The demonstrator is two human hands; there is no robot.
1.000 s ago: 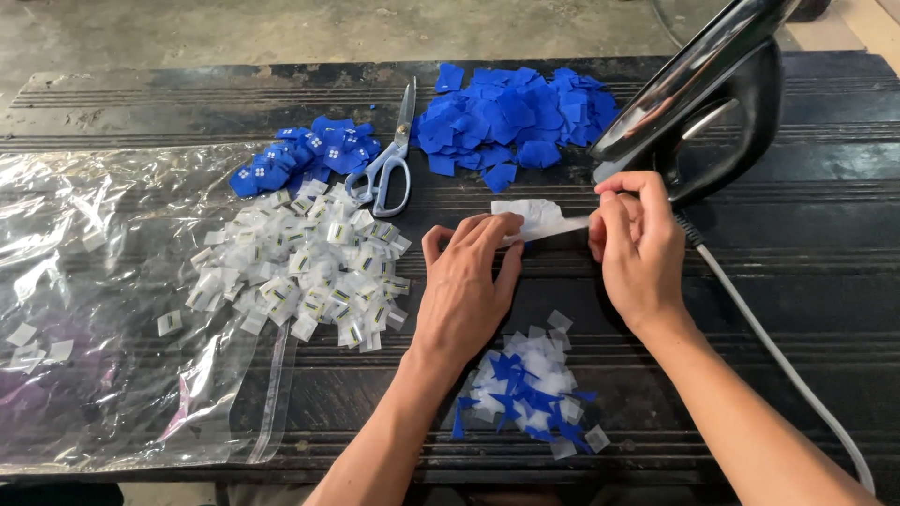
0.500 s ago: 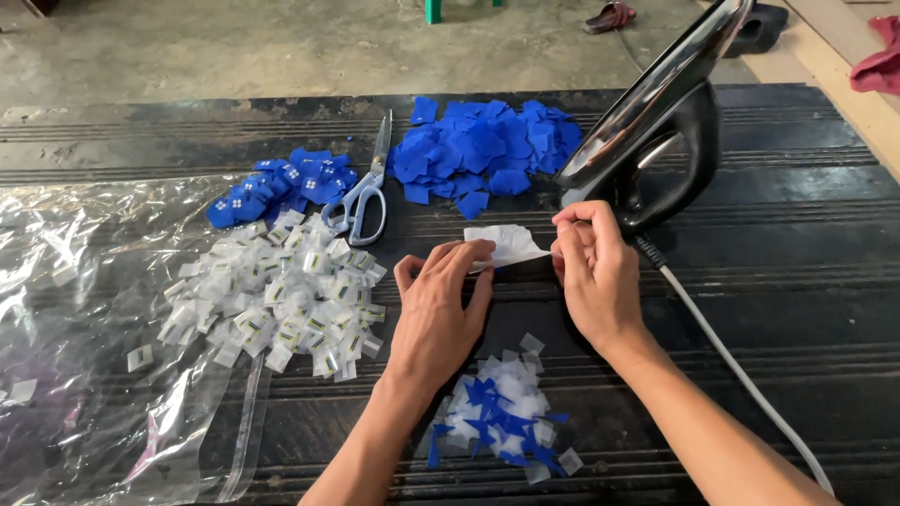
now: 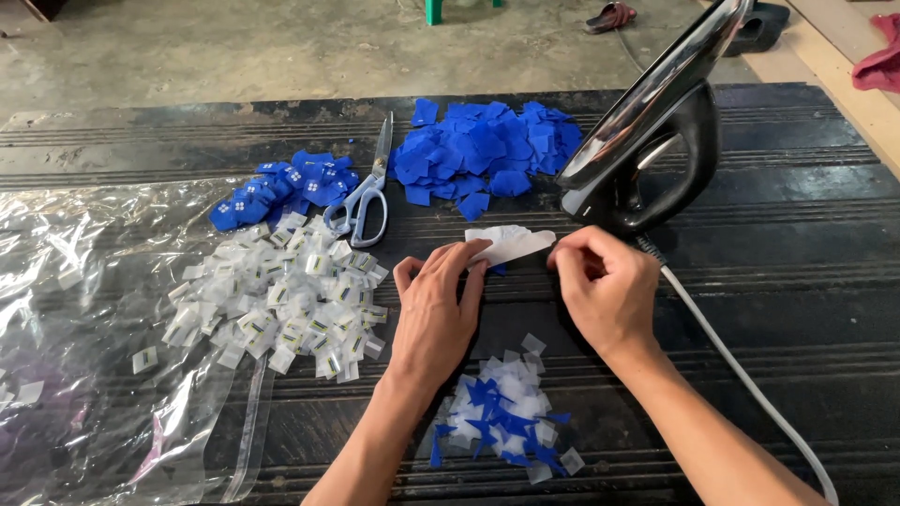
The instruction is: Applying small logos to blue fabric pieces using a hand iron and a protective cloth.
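Note:
My left hand lies palm down on the dark table, its fingertips pressing the left end of a small white paper strip. My right hand pinches the strip's right end between thumb and fingers. A bit of blue shows under the strip. Just below my wrists sits a small heap of white and blue scraps. A black iron stands upright just behind my right hand, its white cord running down along my right forearm.
Blue fabric squares are piled at the back. Scissors lie beside a smaller pile of blue pieces with white marks. A heap of small white labels rests on a clear plastic bag at the left.
Both hands stay on the white strip. The view has shifted slightly, so the hands and piles appear a little lower and to the left.

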